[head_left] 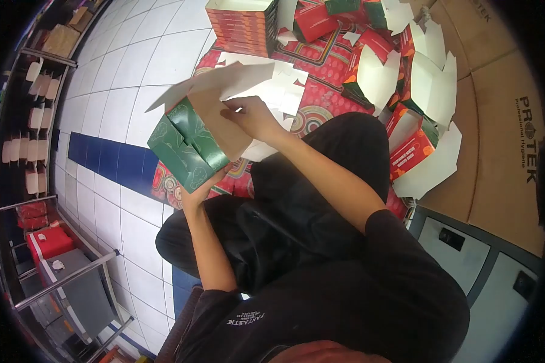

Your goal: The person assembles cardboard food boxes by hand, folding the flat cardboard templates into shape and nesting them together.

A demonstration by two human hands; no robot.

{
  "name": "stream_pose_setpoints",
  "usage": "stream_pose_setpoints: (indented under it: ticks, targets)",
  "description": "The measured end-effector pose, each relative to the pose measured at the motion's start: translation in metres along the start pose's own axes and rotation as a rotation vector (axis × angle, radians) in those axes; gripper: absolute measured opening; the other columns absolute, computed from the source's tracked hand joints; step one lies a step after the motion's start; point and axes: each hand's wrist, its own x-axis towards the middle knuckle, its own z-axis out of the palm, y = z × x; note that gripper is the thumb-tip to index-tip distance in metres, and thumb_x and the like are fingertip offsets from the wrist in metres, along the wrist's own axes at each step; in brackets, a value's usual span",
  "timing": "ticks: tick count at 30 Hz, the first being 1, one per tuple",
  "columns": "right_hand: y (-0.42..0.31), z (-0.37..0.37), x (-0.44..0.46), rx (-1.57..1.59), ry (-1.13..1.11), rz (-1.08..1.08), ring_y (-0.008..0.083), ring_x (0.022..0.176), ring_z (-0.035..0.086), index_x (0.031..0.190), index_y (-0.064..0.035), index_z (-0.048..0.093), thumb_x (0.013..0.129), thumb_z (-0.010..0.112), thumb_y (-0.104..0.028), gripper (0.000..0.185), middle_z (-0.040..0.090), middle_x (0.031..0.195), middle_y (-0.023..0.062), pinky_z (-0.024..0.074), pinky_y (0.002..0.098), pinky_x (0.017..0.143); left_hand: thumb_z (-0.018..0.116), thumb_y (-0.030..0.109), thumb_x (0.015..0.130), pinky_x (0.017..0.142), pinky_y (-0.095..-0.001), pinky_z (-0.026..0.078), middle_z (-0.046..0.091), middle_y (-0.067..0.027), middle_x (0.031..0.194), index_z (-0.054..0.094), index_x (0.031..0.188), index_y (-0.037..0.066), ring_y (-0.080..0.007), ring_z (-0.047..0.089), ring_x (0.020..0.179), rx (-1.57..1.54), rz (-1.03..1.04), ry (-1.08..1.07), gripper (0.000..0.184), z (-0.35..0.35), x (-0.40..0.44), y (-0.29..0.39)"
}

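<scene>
Person sits cross-legged, one box [191, 148] up in front at ten o'clock, clear of the mat [322, 109]. Left hand [201, 190] is closed on its lower edge from below, fingers partly hidden. Right hand [257, 121] is half-curled, fingertips against the brown inner panel; can't tell whether it pinches or just presses.

Progress: held box looks part-formed. Green end is folded up with a slot showing, but the big flap [224, 78] above stands open, so I'd judge this one unfinished.

Done, as far as shows: several shaped boxes with lids open, bunched from one to nearly three o'clock, e.g. one [372, 75] at one; plus a red stack [242, 33] between eleven and twelve, apparently nested.

Left: flat white sheets [287, 85] at twelve, apparently unfolded; count unclear.
</scene>
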Motion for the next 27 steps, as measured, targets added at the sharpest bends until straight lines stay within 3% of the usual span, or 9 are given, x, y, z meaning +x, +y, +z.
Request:
stream_pose_setpoints:
  ticks: [2, 4, 6, 16, 19, 20, 22, 24, 27]
  targets:
    - [0.006, 0.005, 0.000, 0.109, 0.014, -0.054, 0.0184, 0.091, 0.077, 0.127, 0.0040, 0.080, 0.096, 0.084, -0.023, 0.041, 0.083, 0.106, 0.0137, 0.0606, 0.0343, 0.081, 0.076, -0.018, 0.089, 0.115, -0.0477, 0.056, 0.068, -0.0182, 0.145, 0.056, 0.153, -0.006, -0.0338, 0.068, 0.133, -0.043, 0.021, 0.012, 0.068, 0.003, 0.000, 0.002]
    - [0.004, 0.004, 0.000, 0.128, 0.014, -0.031, 0.0180, 0.091, 0.077, 0.126, 0.0040, 0.080, 0.095, 0.085, -0.021, 0.040, 0.082, 0.105, 0.0136, 0.0604, 0.0338, 0.081, 0.076, -0.017, 0.089, 0.115, -0.0471, 0.057, 0.068, -0.0181, 0.144, 0.056, 0.152, -0.006, -0.0330, 0.069, 0.132, -0.087, 0.040, 0.024, 0.067, 0.014, 0.001, 0.014]
    - [0.000, 0.003, -0.003, 0.147, 0.016, -0.008, 0.0176, 0.091, 0.077, 0.125, 0.0039, 0.080, 0.094, 0.086, -0.019, 0.039, 0.082, 0.104, 0.0135, 0.0603, 0.0332, 0.080, 0.093, 0.000, 0.080, 0.088, -0.0360, 0.061, 0.078, -0.0065, 0.113, 0.075, 0.124, -0.001, -0.0183, 0.075, 0.100, -0.128, 0.062, 0.186, 0.048, 0.026, 0.002, 0.026]
    - [-0.005, 0.002, -0.006, 0.184, -0.065, 0.018, 0.0176, 0.092, 0.076, 0.130, 0.0036, 0.076, 0.096, 0.085, -0.018, 0.041, 0.080, 0.109, 0.0135, 0.0593, 0.0319, 0.081, 0.090, -0.006, 0.082, 0.096, -0.0393, 0.061, 0.077, -0.0084, 0.121, 0.071, 0.130, -0.002, -0.0199, 0.074, 0.110, -0.108, 0.012, 0.168, 0.052, 0.024, 0.000, 0.029]
    - [0.001, 0.005, -0.002, 0.259, -0.038, -0.023, 0.0178, 0.099, 0.075, 0.130, 0.0021, 0.075, 0.103, 0.078, -0.025, 0.039, 0.078, 0.113, 0.0113, 0.0595, 0.0324, 0.082, 0.088, 0.005, 0.091, 0.102, -0.0435, 0.061, 0.077, -0.0107, 0.120, 0.070, 0.135, 0.001, -0.0239, 0.076, 0.112, -0.267, 0.054, 0.173, 0.048, 0.018, 0.001, 0.012]
    - [0.002, 0.010, 0.000, 0.408, -0.013, -0.033, 0.0179, 0.103, 0.075, 0.131, 0.0013, 0.074, 0.107, 0.073, -0.032, 0.040, 0.077, 0.115, 0.0103, 0.0599, 0.0326, 0.082, 0.086, 0.017, 0.095, 0.105, -0.0460, 0.059, 0.077, -0.0104, 0.122, 0.068, 0.139, 0.003, -0.0262, 0.075, 0.115, -0.438, 0.086, 0.194, 0.049, -0.004, 0.004, -0.028]
    - [-0.018, -0.003, -0.007, 0.665, -0.132, 0.144, 0.0191, 0.107, 0.075, 0.138, 0.0000, 0.069, 0.114, 0.058, -0.046, 0.053, 0.075, 0.120, 0.0121, 0.0634, 0.0350, 0.080, 0.076, 0.051, 0.102, 0.115, -0.0522, 0.054, 0.070, -0.0091, 0.139, 0.060, 0.151, 0.010, -0.0305, 0.067, 0.133, -0.733, 0.189, 0.412, 0.067, 0.010, 0.016, 0.006]
    - [-0.027, -0.004, -0.010, 0.686, -0.144, 0.012, 0.0195, 0.097, 0.076, 0.139, 0.0000, 0.069, 0.116, 0.057, -0.036, 0.045, 0.076, 0.117, 0.0124, 0.0627, 0.0323, 0.073, 0.070, 0.066, 0.100, 0.122, -0.0566, 0.048, 0.058, -0.0096, 0.158, 0.047, 0.163, 0.012, -0.0328, 0.055, 0.148, -1.015, 0.182, 0.473, 0.085, 0.016, 0.024, 0.039]
    - [-0.040, 0.003, -0.016, 0.570, -0.145, -0.172, 0.0174, 0.080, 0.076, 0.138, 0.0015, 0.069, 0.114, 0.062, -0.027, 0.038, 0.077, 0.112, 0.0151, 0.0615, 0.0303, 0.064, 0.061, 0.080, 0.097, 0.128, -0.0694, 0.037, 0.041, -0.0167, 0.173, 0.034, 0.172, 0.019, -0.0433, 0.043, 0.157, -1.036, 0.143, 0.432, 0.100, 0.022, 0.021, 0.059]
